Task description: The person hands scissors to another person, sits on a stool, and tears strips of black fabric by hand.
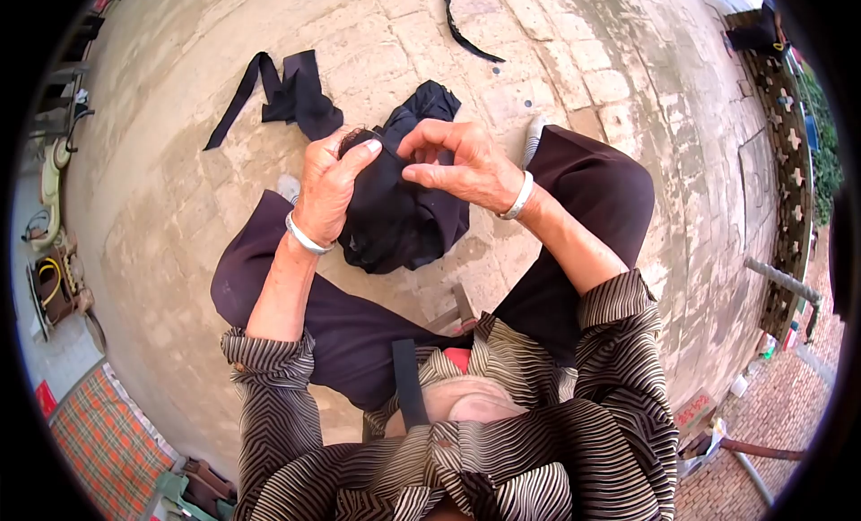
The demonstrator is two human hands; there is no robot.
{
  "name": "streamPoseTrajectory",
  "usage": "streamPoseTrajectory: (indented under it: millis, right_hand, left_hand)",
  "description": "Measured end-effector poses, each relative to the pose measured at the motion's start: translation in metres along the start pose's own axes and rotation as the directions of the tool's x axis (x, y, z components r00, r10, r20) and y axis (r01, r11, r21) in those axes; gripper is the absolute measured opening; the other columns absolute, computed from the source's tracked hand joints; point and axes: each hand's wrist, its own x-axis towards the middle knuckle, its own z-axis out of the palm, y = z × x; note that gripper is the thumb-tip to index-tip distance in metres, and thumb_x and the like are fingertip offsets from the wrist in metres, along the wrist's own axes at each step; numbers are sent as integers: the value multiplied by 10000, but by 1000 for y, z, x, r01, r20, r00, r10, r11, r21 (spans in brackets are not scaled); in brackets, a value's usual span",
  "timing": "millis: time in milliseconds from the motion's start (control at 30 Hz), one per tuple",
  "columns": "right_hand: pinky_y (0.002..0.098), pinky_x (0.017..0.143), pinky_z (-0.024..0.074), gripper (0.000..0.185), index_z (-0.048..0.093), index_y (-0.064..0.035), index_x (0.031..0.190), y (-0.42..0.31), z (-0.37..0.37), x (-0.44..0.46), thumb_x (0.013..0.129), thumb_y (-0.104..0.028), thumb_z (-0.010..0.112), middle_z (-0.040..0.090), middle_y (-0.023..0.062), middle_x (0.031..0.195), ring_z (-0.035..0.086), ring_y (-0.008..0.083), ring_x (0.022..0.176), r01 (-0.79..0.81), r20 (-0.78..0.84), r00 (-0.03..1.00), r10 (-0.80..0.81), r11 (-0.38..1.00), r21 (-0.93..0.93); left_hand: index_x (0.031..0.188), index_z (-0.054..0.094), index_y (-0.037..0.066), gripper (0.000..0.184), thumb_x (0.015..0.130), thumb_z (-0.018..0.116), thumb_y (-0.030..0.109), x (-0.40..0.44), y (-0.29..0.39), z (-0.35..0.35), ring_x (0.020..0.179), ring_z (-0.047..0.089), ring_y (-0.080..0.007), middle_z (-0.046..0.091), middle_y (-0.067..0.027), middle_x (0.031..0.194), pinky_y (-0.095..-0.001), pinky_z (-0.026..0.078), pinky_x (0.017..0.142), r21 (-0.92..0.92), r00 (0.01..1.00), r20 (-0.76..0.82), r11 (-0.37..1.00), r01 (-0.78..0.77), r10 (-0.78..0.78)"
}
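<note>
My left hand (327, 185) pinches the edge of a black cloth (395, 221) between thumb and fingers. Thin dark loose threads stick up by that thumb. The rest of the cloth hangs down between my knees. Just right of the held edge is my right hand (466, 167), its fingers curled in toward the thumb. Whatever may be between those fingertips is too small to make out. Behind the hands, a darker bunched piece of black fabric (426, 104) partly shows. Both wrists wear silver bangles.
A folded black fabric piece (300, 95) with a long strip lies on the paved ground (170, 198), ahead and to the left. Farther ahead lies a thin black strip (462, 28). A plaid cloth (108, 440) is at lower left, a metal pipe (780, 279) at right.
</note>
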Motion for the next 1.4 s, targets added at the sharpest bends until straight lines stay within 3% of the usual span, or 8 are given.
streamPoseTrajectory:
  millis: [400,567,700,833,1100,1300,1367,1400]
  right_hand:
    - [241,577,476,171,622,40,815,7,-8,-1,885,-116,616,606,35,688,565,80,636,-160,-174,966,193,969,186]
    - [319,547,511,395,647,24,791,5,-6,-1,868,-363,646,634,128,624,652,159,570,-256,-70,966,249,958,-129]
    - [278,519,525,228,607,28,851,19,4,0,911,-188,566,626,86,659,624,134,564,-217,44,976,214,975,58]
    - [260,456,499,167,588,39,867,17,-6,2,895,-112,522,627,90,656,627,145,536,-262,74,964,254,953,150]
    - [250,398,462,97,598,58,850,26,6,-3,840,-13,532,626,87,617,613,134,485,-255,-5,966,257,960,113]
    - [303,456,476,86,580,43,798,25,10,-2,815,-22,527,606,121,585,606,186,473,-137,-173,975,140,990,29]
    - [378,498,460,93,558,32,774,26,12,-1,800,-55,537,589,176,589,607,291,512,104,-275,937,-215,924,-367]
    - [443,539,428,102,531,25,775,24,14,0,787,-76,543,553,217,597,576,391,576,137,-293,921,-256,918,-372]
  left_hand:
    - [872,617,-24,143,860,576,113,3,-6,-3,784,489,-55,584,28,816,-225,404,726,122,999,1,992,-40,40]
    - [923,621,-52,199,855,554,123,-2,6,3,816,560,-134,633,-59,848,-262,432,776,394,976,41,895,-211,212]
    - [943,632,-57,223,846,548,126,0,-2,7,857,572,-149,640,-73,875,-278,441,818,379,989,6,915,-138,146]
    - [826,568,-27,125,834,531,93,10,4,19,732,452,-80,522,-5,769,-224,379,678,264,995,22,960,-96,93]
    - [821,584,-32,132,823,535,91,3,-8,10,684,421,-60,488,36,708,-229,349,614,367,988,114,919,-143,109]
    - [817,607,-41,146,802,559,96,4,-20,9,686,465,-74,520,23,714,-221,385,654,132,994,95,989,-61,48]
    - [823,633,-50,174,820,575,113,4,-30,11,708,507,-80,557,20,730,-232,421,711,34,986,-139,995,-89,93]
    - [824,651,-44,191,844,595,138,0,-30,17,744,538,-79,594,12,763,-252,438,749,-64,975,-204,993,-99,84]
